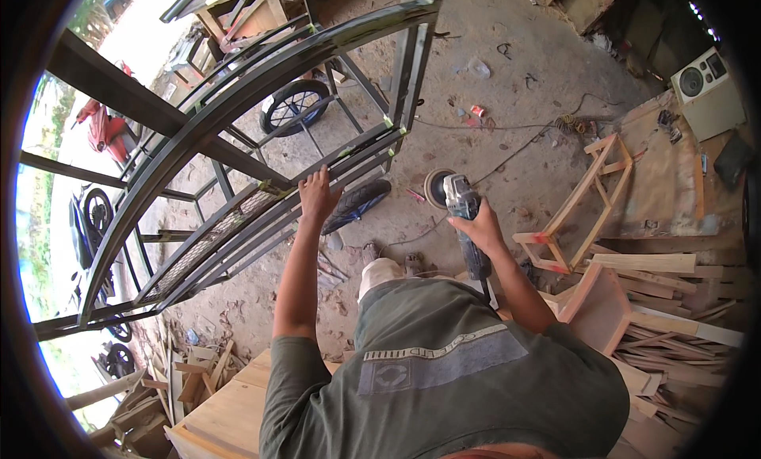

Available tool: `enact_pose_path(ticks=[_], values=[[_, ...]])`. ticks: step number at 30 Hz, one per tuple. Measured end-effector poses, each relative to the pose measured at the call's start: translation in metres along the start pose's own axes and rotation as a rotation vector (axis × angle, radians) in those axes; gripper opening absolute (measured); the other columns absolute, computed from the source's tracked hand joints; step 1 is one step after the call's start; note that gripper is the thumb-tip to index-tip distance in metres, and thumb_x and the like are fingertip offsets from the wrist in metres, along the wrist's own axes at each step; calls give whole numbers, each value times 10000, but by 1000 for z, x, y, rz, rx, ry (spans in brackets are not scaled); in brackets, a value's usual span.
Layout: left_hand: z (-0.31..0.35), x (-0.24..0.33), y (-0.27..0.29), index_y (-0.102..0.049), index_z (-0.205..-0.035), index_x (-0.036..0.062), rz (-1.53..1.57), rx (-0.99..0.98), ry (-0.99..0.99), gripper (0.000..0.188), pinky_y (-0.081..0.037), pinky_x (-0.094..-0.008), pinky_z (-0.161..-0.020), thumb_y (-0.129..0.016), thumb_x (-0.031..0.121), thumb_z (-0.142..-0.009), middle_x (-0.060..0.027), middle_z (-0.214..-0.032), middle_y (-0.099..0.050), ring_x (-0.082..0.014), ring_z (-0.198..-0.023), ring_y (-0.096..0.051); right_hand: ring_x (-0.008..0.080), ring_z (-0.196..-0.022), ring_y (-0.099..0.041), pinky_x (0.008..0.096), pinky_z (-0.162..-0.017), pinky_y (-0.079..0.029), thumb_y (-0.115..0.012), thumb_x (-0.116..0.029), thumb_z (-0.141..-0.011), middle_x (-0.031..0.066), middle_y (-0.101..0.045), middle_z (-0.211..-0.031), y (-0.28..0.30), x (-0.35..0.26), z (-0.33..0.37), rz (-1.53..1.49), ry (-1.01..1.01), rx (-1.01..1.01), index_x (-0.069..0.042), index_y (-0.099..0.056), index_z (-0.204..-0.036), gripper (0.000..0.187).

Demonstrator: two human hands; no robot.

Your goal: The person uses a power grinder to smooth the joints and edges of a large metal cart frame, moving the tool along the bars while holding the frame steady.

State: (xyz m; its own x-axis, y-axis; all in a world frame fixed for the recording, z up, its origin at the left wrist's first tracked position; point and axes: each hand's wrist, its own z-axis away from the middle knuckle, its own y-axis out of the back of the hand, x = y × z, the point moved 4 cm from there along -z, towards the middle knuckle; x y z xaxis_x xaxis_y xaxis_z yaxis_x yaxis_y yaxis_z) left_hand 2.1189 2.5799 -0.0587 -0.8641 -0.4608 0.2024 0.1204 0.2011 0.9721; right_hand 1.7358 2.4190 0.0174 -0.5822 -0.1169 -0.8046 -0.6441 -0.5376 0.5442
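My right hand (483,227) is gripping the grinder (462,196), its disc (435,188) hanging over open ground (515,193), apart from the metal frame (238,94). My left hand (317,194) is touching that frame's near edge; whether it's clamping, I can't tell. Farther right, 1 wooden frame (572,194) is bounding the gap.

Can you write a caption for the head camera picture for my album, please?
Left hand on a dark metal frame, right hand holding a grinder, above a dirt floor.
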Motion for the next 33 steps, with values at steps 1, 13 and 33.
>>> enact_pose_path(ticks=[1, 13, 33], values=[[-7, -5, -11, -603, -1182, 18, 26, -98, 21, 514, -476, -510, -999, -739, 415, -886, -180, -1229, -666, -351, -1164, -631, 381, -1007, -719, 431, -862, -557, -881, -340, -721, 292, -699, -1077, -3, -15, -3, -12, -6, -7, 113, -538, -1194, 740], [9, 0, -36, -607, -840, 37, 337, -240, -51, 408, -534, -562, -702, -690, 420, -952, -229, -795, -696, -475, -803, -679, 488, -1241, -604, 457, -1036, -504, -832, -504, -767, 421, -574, -1304, -89, -85, -91, 234, -90, -74, 214, -346, -1423, 1087], [3, 9, -30, -535, -781, 22, 396, -357, -78, 395, -461, -530, -574, -722, 320, -961, -229, -675, -626, -470, -649, -627, 488, -1070, -680, 505, -968, -539, -805, -437, -814, 400, -647, -1127, -112, -86, -96, 292, -170, 14, 205, -350, -1407, 985]])
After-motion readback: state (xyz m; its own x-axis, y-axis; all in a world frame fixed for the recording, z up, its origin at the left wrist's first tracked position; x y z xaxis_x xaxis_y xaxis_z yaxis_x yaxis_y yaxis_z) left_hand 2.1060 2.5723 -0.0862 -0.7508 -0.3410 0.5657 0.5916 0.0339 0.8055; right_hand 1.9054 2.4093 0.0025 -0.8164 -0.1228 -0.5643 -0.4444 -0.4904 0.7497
